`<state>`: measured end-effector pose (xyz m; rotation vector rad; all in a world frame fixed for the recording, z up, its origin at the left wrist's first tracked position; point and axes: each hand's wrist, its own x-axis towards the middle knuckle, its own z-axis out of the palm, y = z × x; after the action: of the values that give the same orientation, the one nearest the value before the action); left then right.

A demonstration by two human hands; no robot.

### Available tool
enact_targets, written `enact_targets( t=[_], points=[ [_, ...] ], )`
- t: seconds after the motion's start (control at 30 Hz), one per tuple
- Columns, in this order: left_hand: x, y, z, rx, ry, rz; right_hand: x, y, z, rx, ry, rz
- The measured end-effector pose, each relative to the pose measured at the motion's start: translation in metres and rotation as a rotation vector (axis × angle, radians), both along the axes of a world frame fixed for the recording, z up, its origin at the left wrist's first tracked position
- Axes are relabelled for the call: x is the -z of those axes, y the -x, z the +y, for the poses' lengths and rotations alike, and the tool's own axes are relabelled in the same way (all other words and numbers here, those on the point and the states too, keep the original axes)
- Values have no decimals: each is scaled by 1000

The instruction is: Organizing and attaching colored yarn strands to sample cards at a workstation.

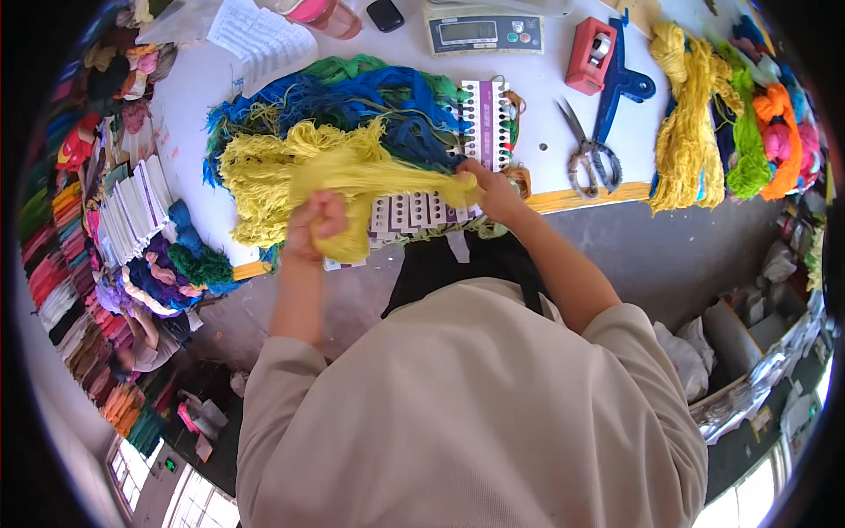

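Observation:
My left hand [319,224] is closed around a hank of bright yellow thread [400,179], slightly smeared by motion. The strands stretch across to my right hand [497,195], whose fingers grip their other end at the table's near edge. A loose yellow pile of thread [260,176] lies beside the left hand. Behind it are blue and green hanks [352,95]. White punched thread cards [422,211] lie partly under the held strands. Another punched card with a purple strip [487,110] lies just beyond my right hand.
Scissors [588,158], a large blue clip [620,84] and a red tape dispenser [590,57] lie to the right. A digital scale [484,33] stands at the back. Coloured hanks [691,123] hang over the right edge; more cards [136,211] are left. Another person [154,343] is at lower left.

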<state>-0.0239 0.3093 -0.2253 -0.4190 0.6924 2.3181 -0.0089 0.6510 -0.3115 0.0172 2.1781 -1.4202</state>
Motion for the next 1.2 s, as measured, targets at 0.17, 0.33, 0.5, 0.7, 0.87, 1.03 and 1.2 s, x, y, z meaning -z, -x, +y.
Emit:
enact_targets(
  t=[0.17, 0.33, 0.5, 0.7, 0.87, 1.03, 1.2],
  points=[
    [-27, 25, -60, -584, 24, -5, 1, 1, -7, 6, 34, -77],
    [-51, 22, -28, -565, 907, -155, 8, -3, -2, 17, 0, -14],
    [-25, 7, 111, 193, 875, 213, -1, -1, -4, -10, -61, 16],
    [54, 4, 154, 667, 1591, 908, -16, 9, -4, -120, -143, -9],
    [60, 21, 154, 935, 1572, 830, -2, 14, 9, -214, -46, 80],
    [75, 16, 142, 925, 1512, 923, -7, 16, 8, -182, -78, 16],
    [92, 10, 131, 1003, 1631, 1144, 7, 8, 1, -91, -128, 234]
  ],
)
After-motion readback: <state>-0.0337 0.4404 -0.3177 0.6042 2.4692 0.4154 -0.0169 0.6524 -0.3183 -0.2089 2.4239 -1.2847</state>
